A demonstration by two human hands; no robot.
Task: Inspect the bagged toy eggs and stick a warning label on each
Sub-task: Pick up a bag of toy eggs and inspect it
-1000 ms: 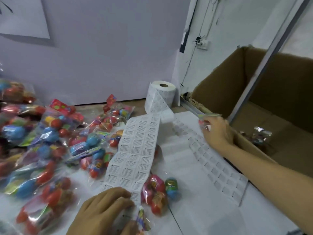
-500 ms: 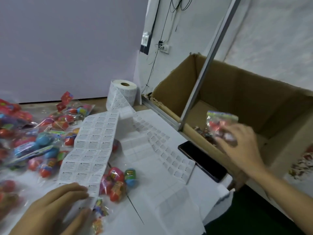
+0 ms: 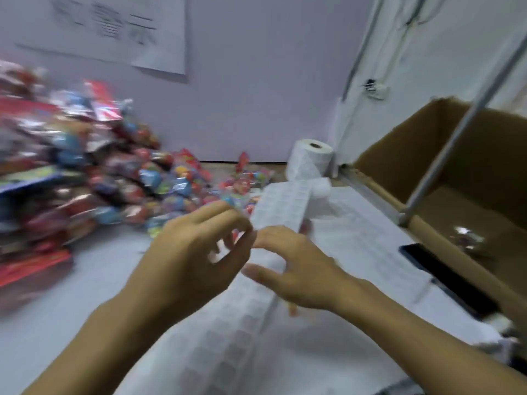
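Both my hands meet over the label strip (image 3: 281,205) mid-tabletop: left hand (image 3: 196,252) curled, grip unclear w/ blur; right hand (image 3: 299,269) spread. Prob. peeling a label; next needs a bag (image 3: 159,181).

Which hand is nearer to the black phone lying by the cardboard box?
Right. The right hand hovers over the white label strip, just left of the black phone. The left hand sits farther left, beyond the right hand.

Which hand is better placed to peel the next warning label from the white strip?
Probably the left hand: its fingertips appear to pinch at the white label strip. The right hand hovers beside it with loose fingers and holds nothing visible. The picture is blurred, so the left hand's exact grip is uncertain.
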